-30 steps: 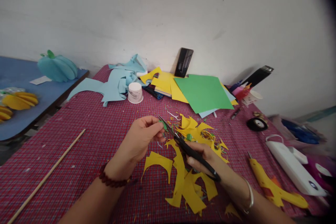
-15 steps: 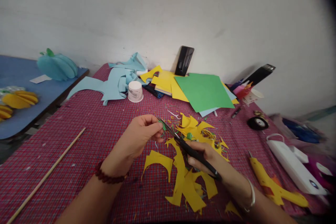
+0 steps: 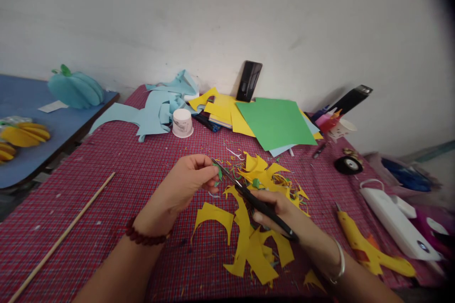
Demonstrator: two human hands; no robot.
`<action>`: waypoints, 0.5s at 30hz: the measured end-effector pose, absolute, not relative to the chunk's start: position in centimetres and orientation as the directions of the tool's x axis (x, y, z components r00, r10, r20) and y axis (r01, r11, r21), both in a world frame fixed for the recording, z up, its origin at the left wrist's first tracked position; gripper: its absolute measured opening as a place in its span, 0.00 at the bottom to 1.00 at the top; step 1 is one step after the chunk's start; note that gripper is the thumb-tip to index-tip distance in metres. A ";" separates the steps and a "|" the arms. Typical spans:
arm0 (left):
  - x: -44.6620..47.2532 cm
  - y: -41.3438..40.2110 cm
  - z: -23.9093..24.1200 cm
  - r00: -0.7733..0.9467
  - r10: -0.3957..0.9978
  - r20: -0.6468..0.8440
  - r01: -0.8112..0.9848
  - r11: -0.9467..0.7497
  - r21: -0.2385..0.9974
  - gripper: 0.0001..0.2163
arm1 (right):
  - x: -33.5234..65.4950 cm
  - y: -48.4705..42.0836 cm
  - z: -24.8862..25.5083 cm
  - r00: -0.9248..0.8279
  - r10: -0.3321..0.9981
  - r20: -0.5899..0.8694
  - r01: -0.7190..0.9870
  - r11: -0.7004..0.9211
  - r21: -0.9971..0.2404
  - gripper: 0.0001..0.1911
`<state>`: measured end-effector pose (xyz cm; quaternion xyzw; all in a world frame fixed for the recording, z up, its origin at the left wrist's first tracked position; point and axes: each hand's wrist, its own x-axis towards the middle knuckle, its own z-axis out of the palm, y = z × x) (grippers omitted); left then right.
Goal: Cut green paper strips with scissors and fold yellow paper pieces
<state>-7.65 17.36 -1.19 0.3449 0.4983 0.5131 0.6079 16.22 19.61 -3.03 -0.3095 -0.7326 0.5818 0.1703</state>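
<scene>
Between the thumb and fingers of my left hand is a small piece of green paper, mostly hidden by the fingertips. My right hand grips a pair of black-handled scissors. Their blades look closed or nearly so and point up and left, with the tips beside the green piece. Yellow paper scraps and thin green and yellow trimmings lie on the checked cloth below and around my right hand.
Green sheets, yellow paper and a leaning phone stand by the wall. A paper cup and blue scraps lie left. A yellow glue gun rests right; a wooden stick lies left.
The scissor blades and the green piece have shifted very slightly at my left fingertips. Both hands stay in nearly the same place.
</scene>
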 end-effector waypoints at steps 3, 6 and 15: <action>-7.9 17.3 -1.1 0.007 0.973 -0.232 -0.286 0.224 0.932 0.07 | 16.3 19.7 -3.1 -0.752 0.650 -0.109 0.245 0.122 -0.962 0.21; -8.1 17.3 -0.9 0.042 0.977 -0.210 -0.309 0.212 0.927 0.06 | 16.7 19.7 -2.5 -0.728 0.679 -0.094 0.221 0.102 -0.970 0.23; -8.7 17.2 -1.0 -0.025 0.988 -0.152 -0.344 0.135 0.929 0.07 | 18.6 25.6 1.0 -0.526 0.848 0.068 0.507 0.376 -0.776 0.32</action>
